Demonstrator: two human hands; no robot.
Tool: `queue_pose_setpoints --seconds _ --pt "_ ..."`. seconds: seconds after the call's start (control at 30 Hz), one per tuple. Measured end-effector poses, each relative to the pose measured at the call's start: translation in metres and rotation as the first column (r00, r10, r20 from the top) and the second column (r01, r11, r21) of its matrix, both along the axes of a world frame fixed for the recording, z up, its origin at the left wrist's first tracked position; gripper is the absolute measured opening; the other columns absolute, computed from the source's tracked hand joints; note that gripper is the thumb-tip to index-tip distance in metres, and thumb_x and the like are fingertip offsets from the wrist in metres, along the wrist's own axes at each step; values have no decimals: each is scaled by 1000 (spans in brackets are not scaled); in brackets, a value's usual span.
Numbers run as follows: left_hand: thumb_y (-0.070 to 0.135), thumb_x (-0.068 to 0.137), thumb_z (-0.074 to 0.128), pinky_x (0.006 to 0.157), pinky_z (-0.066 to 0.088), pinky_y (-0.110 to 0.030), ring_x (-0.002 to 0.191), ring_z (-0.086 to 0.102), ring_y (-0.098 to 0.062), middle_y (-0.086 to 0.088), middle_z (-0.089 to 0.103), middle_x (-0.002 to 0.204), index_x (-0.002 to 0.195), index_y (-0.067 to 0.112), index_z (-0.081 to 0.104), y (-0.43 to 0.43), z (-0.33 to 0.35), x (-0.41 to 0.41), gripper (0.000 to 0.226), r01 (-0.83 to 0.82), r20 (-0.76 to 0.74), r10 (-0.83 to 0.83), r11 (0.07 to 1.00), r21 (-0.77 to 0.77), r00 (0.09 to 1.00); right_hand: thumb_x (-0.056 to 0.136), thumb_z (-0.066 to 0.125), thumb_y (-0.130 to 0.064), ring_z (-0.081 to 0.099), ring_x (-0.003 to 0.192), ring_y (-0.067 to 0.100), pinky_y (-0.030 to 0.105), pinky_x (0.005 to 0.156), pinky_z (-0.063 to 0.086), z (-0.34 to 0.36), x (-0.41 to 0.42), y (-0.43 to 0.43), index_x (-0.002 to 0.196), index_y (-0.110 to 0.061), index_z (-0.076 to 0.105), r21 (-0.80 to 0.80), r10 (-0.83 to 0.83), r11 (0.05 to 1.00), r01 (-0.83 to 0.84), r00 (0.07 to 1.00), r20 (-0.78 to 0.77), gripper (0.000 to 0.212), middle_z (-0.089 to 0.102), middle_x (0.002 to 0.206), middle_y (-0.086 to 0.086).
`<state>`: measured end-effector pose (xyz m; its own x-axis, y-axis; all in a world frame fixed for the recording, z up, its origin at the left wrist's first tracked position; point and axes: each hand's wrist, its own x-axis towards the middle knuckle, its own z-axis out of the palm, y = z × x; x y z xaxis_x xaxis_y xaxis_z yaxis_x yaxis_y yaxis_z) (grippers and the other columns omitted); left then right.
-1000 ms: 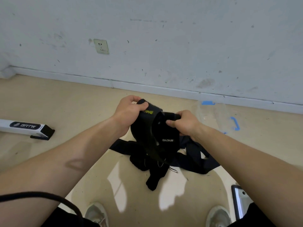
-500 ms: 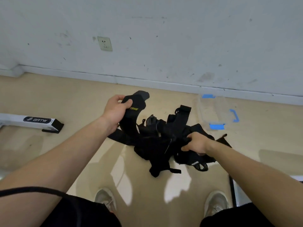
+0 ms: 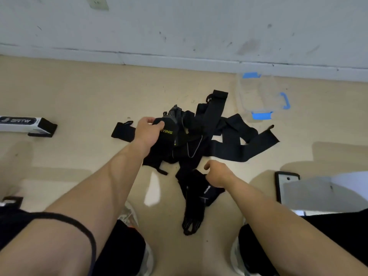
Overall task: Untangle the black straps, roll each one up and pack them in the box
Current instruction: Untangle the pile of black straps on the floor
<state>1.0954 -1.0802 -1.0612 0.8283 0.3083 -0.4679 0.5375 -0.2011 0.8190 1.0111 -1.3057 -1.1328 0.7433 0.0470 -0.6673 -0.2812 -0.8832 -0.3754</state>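
Tangled black straps (image 3: 211, 124) outside the nearby clear box (image 3: 242, 96), left hand (image 3: 147, 132) and right hand (image 3: 217, 174) tight around them.

Found straps (image 3: 201, 136) black, tangled in one heap on the floor, near the wall. Noted wide flat bands spreading right from the heap, one end lying flat at far right, another reaching toward the wall with a folded tip. Noted a short piece flat at the left; cannot tell whether joined to the heap. Observed yellow-lettered strap (image 3: 169, 134) on the heap's left side, gripped by left hand (image 3: 148, 132). Observed white-lettered strap (image 3: 199, 196) at the near edge, pinched by right hand (image 3: 216, 174), ribbed end trailing nearer. Recorded all unrolled. Recorded box (image 3: 258, 92) clear, blue clips, standing beyond the heap's right side, near but apart.
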Motion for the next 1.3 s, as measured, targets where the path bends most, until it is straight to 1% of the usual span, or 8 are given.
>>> queue_pose_setpoints --seconds 0.27,0.4,0.57,0.7,0.83,1.07,1.17,1.3 --pt "23 96 70 89 55 -36 108 65 -24 -8 66 120 129 11 60 21 -71 2 36 19 -125 -9 997 78 992 91 58 -25 60 109 29 36 84 48 -52 29 -20 127 -20 61 -215 -59 975 54 998 -19 36 62 125 5" --pt "22 95 67 69 47 -27 103 66 -25 -7 67 108 114 13 66 22 -94 3 21 44 -179 -34 998 53 983 91 56 -20 47 126 37 46 100 47 -78 53 -25 139 -18 51 -181 -122 974 136 989 84 48 43 139 11" --pt "21 96 68 69 52 -29 99 69 -27 -9 70 107 115 10 67 1 -131 -1 22 79 -216 -81 997 -17 973 88 62 -14 43 120 38 48 90 46 -119 68 -42 145 -23 31 -332 -105 931 152 982 155 64 29 140 12" --pt "21 96 69 86 55 -36 102 68 -26 -8 70 109 114 13 67 -18 -151 -2 20 111 -235 -116 993 -33 965 97 52 -17 47 120 36 45 89 44 -144 64 -55 149 -28 32 -382 -39 918 111 981 192 56 40 139 10" --pt "19 98 67 79 53 -31 101 68 -23 -7 70 109 115 13 67 -24 -156 -1 19 133 -240 -142 990 -55 960 95 54 -16 43 124 35 46 98 40 -152 64 -61 138 -20 48 -442 55 890 111 936 346 44 44 141 11" --pt "20 97 68 78 49 -25 108 66 -24 -7 69 115 122 11 65 -28 -162 -2 27 176 -234 -172 984 -4 957 82 66 -11 49 122 35 45 99 43 -139 66 -82 144 -11 34 -584 81 801 130 943 322 70 55 130 17" --pt "20 98 68 77 47 -24 108 64 -21 -7 66 119 127 11 61 -40 -157 -4 32 211 -233 -209 977 -15 950 88 60 -12 59 107 33 41 87 44 -134 60 -88 121 -14 54 -478 22 867 141 947 320 34 62 114 10" --pt "17 99 66 76 48 -23 93 61 -12 2 61 104 128 14 52 -53 -145 -3 32 328 -186 -310 942 76 932 92 57 -15 63 89 25 36 80 48 -110 62 -83 103 -22 62 55 -429 891 451 797 424 15 64 96 -1"
